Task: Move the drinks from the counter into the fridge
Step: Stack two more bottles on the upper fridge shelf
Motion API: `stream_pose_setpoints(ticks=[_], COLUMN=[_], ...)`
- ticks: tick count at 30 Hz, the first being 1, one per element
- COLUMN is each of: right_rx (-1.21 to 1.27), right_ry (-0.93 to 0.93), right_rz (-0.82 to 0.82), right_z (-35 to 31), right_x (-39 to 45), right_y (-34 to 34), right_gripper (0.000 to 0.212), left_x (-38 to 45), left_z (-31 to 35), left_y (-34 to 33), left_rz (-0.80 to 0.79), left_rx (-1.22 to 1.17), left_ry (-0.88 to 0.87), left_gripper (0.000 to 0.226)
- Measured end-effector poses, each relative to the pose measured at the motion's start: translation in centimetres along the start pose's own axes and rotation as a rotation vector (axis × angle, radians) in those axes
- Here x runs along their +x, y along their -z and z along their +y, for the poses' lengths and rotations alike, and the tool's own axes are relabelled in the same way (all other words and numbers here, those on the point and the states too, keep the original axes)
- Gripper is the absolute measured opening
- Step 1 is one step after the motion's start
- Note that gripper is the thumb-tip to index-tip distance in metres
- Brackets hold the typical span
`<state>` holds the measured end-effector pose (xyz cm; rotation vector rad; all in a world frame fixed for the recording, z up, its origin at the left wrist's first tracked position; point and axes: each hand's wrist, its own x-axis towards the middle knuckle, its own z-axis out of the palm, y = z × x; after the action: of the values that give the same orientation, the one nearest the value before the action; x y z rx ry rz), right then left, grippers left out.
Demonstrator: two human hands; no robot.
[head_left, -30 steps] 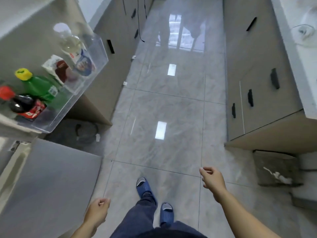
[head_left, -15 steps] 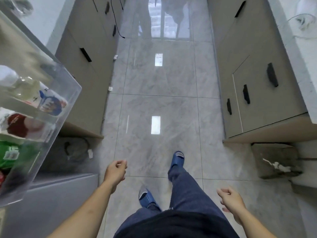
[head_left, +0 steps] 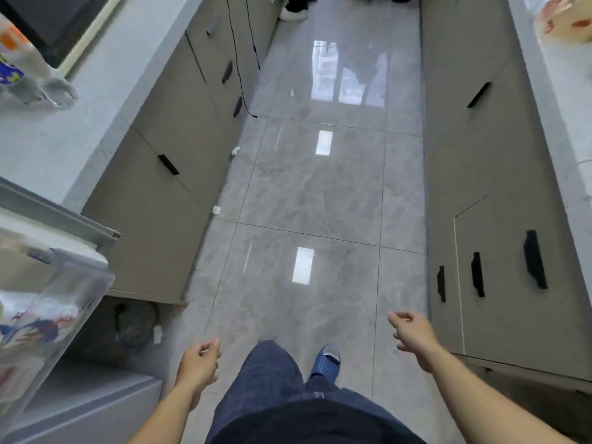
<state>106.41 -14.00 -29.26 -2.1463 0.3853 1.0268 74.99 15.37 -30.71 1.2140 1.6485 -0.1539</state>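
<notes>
Since a second ago the person has stepped away from the fridge door shelf (head_left: 54, 302), which has slid from ten o'clock down to the frame's edge at eight o'clock, its bottles now a blur behind the clear plastic. Both hands have swung with the walk: the left hand (head_left: 198, 366) hangs at seven o'clock and the right hand (head_left: 413, 331) reaches forward at four o'clock. Each grip is slack, fingers loosely curled, with nothing held in either.

New in view at ten o'clock is a clear drink bottle (head_left: 22, 68) with a blue and orange label, standing on the pale table (head_left: 96, 100) on the left. Judging by this, one delivery is finished and the person is heading up the tiled floor (head_left: 307, 193) for the next drink. That bottle seems the likeliest next pick for the left hand, though other drinks may sit out of frame.
</notes>
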Motion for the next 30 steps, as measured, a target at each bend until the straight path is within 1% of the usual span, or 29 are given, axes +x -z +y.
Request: stream_pose_setpoints(ticks=[3, 6, 10, 14, 19, 22, 26, 30], right_rx=[-0.003, -0.029, -0.099, -0.217, -0.389, -0.488, -0.604, -0.716], right_ry=[0.12, 0.188, 0.24, 0.231, 0.254, 0.259, 0.269, 0.276], right_rz=[-0.05, -0.1, -0.171, -0.208, -0.231, -0.248, -0.273, -0.332], right_z=[-7.9, -14.4, -21.6, -27.4, -33.3, -36.3, -40.6, -45.6], right_x=[2.5, 4.9, 8.0, 10.4, 13.7, 15.8, 19.2, 22.4], right_y=[-1.4, -3.5, -6.7, -8.8, -10.6, -11.2, -12.7, -15.4], right_gripper=[0.025, 0.025, 0.026, 0.027, 0.021, 0.022, 0.021, 0.02], left_x=[0.9, 2.5, 5.8, 8.9, 12.5, 13.7, 14.7, 14.8], left_z=[1.0, 2.6, 6.7, 12.2, 20.1, 24.2, 28.8, 31.6], left_y=[-0.5, -0.7, -0.8, -0.1, 1.3, 1.8, 2.1, 2.0], left_rz=[0.066, 0.103, 0.131, 0.131, 0.138, 0.154, 0.221, 0.328], left_rx=[-0.011, -0.037, -0.107, -0.165, -0.275, -0.383, -0.494, -0.572], left_ry=[0.077, 0.142, 0.183, 0.219, 0.149, 0.093, 0.071, 0.098], left_gripper=[0.028, 0.03, 0.031, 0.026, 0.026, 0.023, 0.017, 0.015])
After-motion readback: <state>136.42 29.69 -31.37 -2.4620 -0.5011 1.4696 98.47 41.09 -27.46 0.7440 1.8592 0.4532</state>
